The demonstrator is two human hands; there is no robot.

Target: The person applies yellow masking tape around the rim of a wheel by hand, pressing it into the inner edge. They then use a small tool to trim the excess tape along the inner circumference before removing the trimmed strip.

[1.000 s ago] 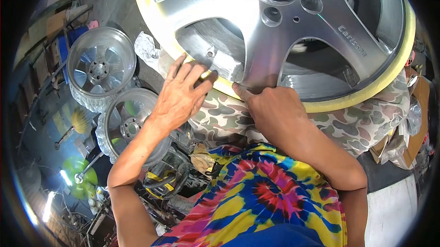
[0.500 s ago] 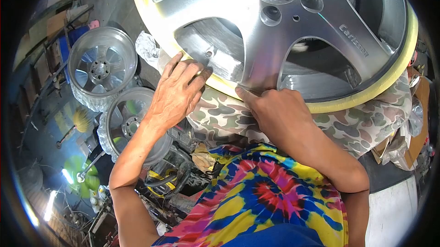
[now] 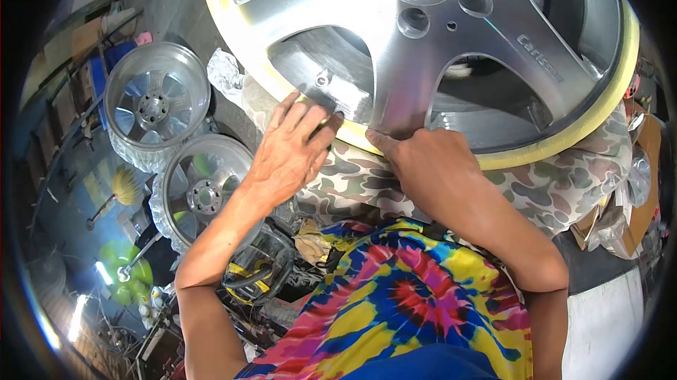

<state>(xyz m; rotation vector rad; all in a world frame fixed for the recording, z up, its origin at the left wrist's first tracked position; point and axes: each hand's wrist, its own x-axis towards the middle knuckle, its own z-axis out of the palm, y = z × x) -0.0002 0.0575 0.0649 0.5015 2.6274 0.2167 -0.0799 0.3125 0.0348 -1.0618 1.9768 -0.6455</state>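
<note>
Camouflage cloth [image 3: 352, 182] supports the wheel [image 3: 402, 91]. Curled left hand [image 3: 285, 158] and pointing right hand [image 3: 434, 165] touch its yellow edging [image 3: 525, 156]; I cannot confirm grip. Apparent step: pressing edging; next move calls for even force.

Bright scene; white glare on wheel [image 3: 331, 3]; lit tube [image 3: 76, 318] flaring lower left; fisheye-curved edges, black corners.

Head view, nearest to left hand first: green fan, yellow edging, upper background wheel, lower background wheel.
From the left hand:
1. Yellow edging, at fingertips
2. Lower background wheel, left
3. Upper background wheel, upper left
4. Green fan, lower left
</note>
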